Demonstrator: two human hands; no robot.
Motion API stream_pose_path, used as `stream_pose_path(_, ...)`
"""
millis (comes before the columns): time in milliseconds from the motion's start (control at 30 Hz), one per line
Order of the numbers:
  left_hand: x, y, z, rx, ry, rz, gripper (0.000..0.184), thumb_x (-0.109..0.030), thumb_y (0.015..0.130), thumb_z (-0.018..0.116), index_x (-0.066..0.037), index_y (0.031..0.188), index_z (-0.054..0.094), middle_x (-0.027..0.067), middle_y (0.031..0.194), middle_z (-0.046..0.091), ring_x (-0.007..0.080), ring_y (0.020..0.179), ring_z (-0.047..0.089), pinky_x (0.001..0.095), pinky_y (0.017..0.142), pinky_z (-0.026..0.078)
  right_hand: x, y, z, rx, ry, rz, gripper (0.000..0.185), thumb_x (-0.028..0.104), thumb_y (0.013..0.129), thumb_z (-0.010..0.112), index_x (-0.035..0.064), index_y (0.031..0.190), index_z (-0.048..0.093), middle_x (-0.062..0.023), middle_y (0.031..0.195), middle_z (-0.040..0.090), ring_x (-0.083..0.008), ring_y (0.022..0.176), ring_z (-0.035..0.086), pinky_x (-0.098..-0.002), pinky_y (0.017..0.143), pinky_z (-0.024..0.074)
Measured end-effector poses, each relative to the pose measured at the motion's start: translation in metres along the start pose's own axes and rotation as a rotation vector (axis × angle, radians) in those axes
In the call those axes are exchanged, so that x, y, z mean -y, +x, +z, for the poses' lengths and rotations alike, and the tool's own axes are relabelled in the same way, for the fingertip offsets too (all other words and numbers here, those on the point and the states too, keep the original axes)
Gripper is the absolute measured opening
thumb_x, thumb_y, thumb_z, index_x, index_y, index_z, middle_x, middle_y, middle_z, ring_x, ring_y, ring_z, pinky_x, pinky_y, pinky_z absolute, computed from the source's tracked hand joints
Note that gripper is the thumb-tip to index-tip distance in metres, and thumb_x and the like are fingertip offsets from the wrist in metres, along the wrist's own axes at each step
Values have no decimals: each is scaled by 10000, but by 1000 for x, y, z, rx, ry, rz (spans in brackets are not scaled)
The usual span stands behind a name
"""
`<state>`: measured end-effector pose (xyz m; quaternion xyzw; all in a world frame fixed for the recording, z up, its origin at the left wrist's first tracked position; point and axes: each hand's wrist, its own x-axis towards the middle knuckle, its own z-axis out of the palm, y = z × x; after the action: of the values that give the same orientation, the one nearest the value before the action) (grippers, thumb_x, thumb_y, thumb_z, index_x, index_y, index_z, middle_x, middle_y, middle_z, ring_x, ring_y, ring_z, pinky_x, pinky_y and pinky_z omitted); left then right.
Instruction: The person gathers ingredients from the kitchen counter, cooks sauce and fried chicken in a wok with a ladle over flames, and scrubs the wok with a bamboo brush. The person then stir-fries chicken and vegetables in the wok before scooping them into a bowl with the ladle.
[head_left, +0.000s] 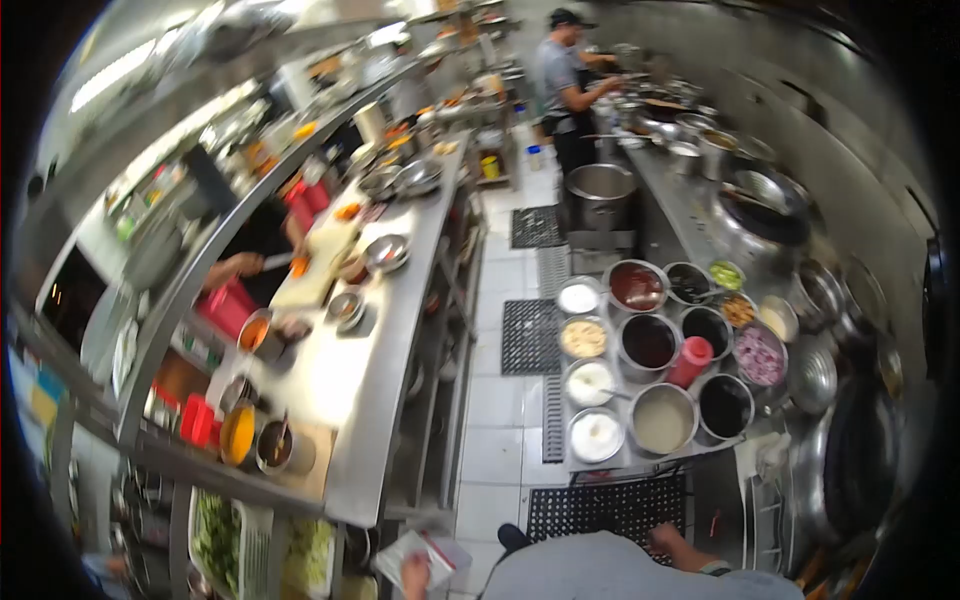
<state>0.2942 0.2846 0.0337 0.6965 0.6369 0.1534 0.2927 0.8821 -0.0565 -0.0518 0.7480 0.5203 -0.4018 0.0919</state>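
Observation:
At the bottom of the view, my left hand (415, 574) is closed on a clear plastic bag (432, 556) with a reddish edge; its contents are too blurred to name. My right hand (664, 540) hangs low beside my body over the black rubber mat (600, 508), its fingers curled and nothing visible in them. Nearest that hand is a steel counter with sauce containers, among them a pot of pale liquid (663, 419), a pot of dark sauce (725, 405) and a red squeeze bottle (690, 360).
On the left runs a long steel worktable (385, 400), where another person's hand (243, 264) holds a knife over a cutting board (315, 265). Crates of chopped greens (215, 540) stand below. A large pot (600, 185) and a person in a cap (562, 75) are ahead; woks (760, 205) line the right.

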Motion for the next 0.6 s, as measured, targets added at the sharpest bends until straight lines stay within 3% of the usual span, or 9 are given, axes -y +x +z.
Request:
stream_pose_path(33,-119,8,-79,-176,-38,-98,326,-324,917,575,-11,894,664,175,810,660,315,822,648,394,761,505,9,2,-4,-59,72,-6,188,176,797,603,22,792,710,-124,734,691,-258,629,680,-400,548,528)
stream_pose_path(67,-140,32,-120,-270,-381,-16,268,-265,924,594,1,914,628,154,812,647,286,774,613,376,735,492,19,6,-14,-63,152,5,188,162,809,584,23,772,704,-122,716,685,-253,618,676,-398,538,524)
stream_pose_path(100,-138,54,-160,-361,-298,-26,201,-204,931,596,-4,924,609,106,843,638,222,765,565,349,737,478,29,9,-26,-67,231,15,195,148,822,565,24,753,699,-119,697,680,-249,606,672,-397,528,521)
stream_pose_path(133,-223,51,-227,-515,-345,-2,145,-160,938,578,-18,943,609,83,883,620,174,771,528,334,732,467,66,1,-63,-13,317,49,192,143,822,562,28,751,699,-118,700,678,-248,601,667,-401,532,519)
stream_pose_path(200,-266,56,-326,-802,-214,305,137,-105,943,556,4,1001,615,81,930,598,171,804,535,300,739,452,124,-7,-114,1,561,204,171,114,833,574,12,751,685,-114,682,655,-242,567,635,-387,501,498)
stream_pose_path(300,-301,50,-445,-1119,-45,538,167,-15,963,498,0,1088,606,83,1103,593,154,1009,539,280,892,429,208,-17,-177,-89,934,418,146,71,850,592,-11,752,664,-109,654,619,-234,516,589,-365,455,466)
stream_pose_path(467,-331,87,-597,-1314,-26,599,486,-215,979,573,25,1372,417,159,1343,478,222,1216,503,323,1029,390,229,47,-150,-180,986,166,154,111,854,610,-14,817,690,-98,664,627,-210,579,606,-321,524,487)
stream_pose_path(533,-348,114,-623,-1419,128,535,558,-320,946,625,22,1341,430,136,1186,564,191,1027,594,300,899,465,249,58,-158,-177,878,128,183,159,858,625,-8,831,696,-86,687,646,-178,625,614,-305,575,491)
stream_pose_path(600,-353,141,-629,-1336,13,412,539,-349,930,640,19,1281,462,95,1015,589,150,833,592,285,757,475,256,83,-155,-113,814,148,206,193,870,644,-1,889,711,-74,762,685,-150,675,634,-290,624,511)
